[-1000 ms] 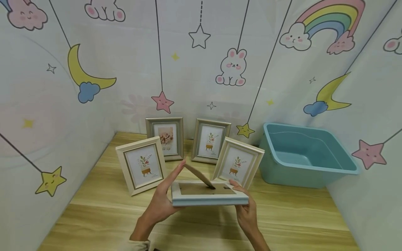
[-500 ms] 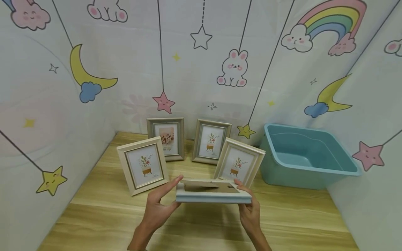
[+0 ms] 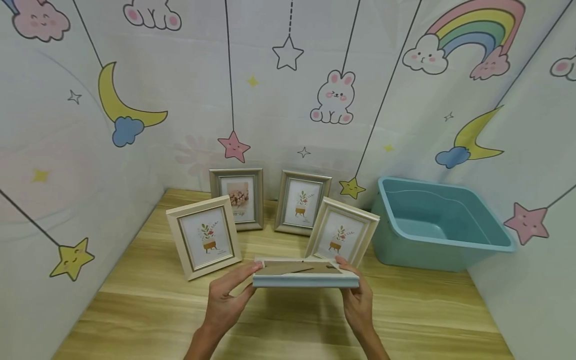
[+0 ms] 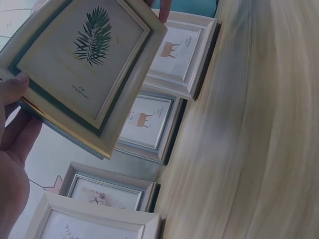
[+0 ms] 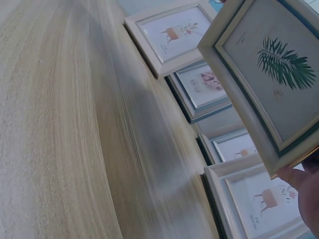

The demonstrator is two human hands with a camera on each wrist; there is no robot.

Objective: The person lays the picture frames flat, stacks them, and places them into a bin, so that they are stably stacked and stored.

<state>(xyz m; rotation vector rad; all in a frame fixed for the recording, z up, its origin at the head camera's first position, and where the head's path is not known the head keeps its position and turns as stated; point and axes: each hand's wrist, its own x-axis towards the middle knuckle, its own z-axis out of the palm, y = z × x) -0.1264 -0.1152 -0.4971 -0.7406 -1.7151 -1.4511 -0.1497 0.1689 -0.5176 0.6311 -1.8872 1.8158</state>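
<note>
Between my two hands is a picture frame, held nearly flat above the table with its brown back facing up. My left hand pinches its left edge, and my right hand grips the right edge. The stand on the back lies folded almost flat. From below, the left wrist view shows the front, where a green palm leaf print sits inside a cream and dark green border. That same leaf side appears in the right wrist view, with fingers at a corner of the frame.
Beyond my hands stand a cream frame at left, a frame with a flower photo, a grey-gold frame and a cream frame at right. A blue-green plastic tub is at the back right, against the printed cloth wall.
The raised stand on the frame's back has folded down. My left hand has moved from the stand to the frame's left edge; my right hand keeps its hold.
</note>
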